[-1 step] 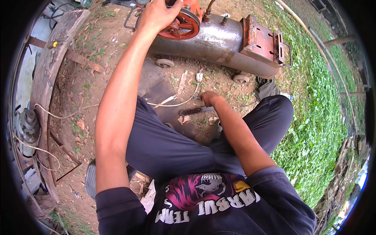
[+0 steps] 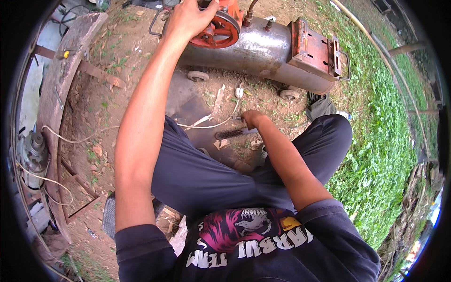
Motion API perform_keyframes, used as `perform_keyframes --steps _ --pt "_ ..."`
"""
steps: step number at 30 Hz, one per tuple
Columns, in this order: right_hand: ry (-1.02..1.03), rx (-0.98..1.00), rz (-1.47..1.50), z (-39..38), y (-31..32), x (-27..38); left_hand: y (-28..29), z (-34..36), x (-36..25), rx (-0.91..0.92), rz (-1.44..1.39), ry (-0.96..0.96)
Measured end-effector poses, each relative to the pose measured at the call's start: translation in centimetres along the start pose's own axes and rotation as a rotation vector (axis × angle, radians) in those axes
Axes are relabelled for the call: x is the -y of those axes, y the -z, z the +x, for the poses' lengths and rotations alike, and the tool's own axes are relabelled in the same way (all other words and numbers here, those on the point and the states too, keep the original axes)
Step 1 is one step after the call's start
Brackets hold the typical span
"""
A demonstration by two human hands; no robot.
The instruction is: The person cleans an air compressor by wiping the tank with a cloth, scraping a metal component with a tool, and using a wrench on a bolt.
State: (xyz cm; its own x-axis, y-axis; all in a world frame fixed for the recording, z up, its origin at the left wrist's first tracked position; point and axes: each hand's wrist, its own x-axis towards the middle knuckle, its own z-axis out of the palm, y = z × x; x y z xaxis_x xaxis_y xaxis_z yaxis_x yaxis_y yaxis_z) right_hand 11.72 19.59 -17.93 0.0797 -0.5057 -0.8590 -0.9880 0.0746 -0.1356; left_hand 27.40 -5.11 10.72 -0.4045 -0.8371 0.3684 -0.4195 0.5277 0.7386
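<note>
My left hand (image 2: 185,19) reaches to the top edge and grips the rim of a red pulley wheel (image 2: 218,29) on an air compressor. Its thumb lies across the rim; the other fingers are cut off or hidden. The compressor's metal tank (image 2: 263,44) lies lengthwise in front of me. Low over the ground between my knees, my right hand (image 2: 252,119) is closed around a small grey metal tool (image 2: 237,118), perhaps a wrench; most of it is hidden in the fist. Just below that hand a wire brush (image 2: 231,133) lies with dark bristles.
The tank stands on small wheels (image 2: 198,76). A pale cord (image 2: 211,125) with a white plug (image 2: 239,92) crosses the dirt. At left are a wooden plank (image 2: 49,101), a yellow-handled tool (image 2: 62,54) and an angle grinder (image 2: 35,145). Grass (image 2: 371,155) covers the right side.
</note>
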Motion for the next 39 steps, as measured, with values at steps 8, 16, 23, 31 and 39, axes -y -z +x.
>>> perform_keyframes --steps 8,16,23,31,39 --pt "-0.140 -0.236 -0.050 0.2 -2.5 1.6 -0.3 0.8 0.4 -0.015 0.212 -0.022" --pt "0.050 -0.339 -0.444 -0.5 -3.6 2.2 0.3 0.4 0.1 -0.039 0.181 -0.001" --pt "0.093 -0.177 0.110 -6.8 5.1 0.8 0.3 0.8 -0.7 -0.011 0.141 0.072" --pt "-0.086 -0.808 0.462 -25.3 9.6 3.9 0.7 0.7 -0.5 0.002 0.052 0.041" --pt "-0.309 -1.375 0.603 -19.8 10.1 5.3 0.8 1.2 -0.4 0.015 0.040 0.001"
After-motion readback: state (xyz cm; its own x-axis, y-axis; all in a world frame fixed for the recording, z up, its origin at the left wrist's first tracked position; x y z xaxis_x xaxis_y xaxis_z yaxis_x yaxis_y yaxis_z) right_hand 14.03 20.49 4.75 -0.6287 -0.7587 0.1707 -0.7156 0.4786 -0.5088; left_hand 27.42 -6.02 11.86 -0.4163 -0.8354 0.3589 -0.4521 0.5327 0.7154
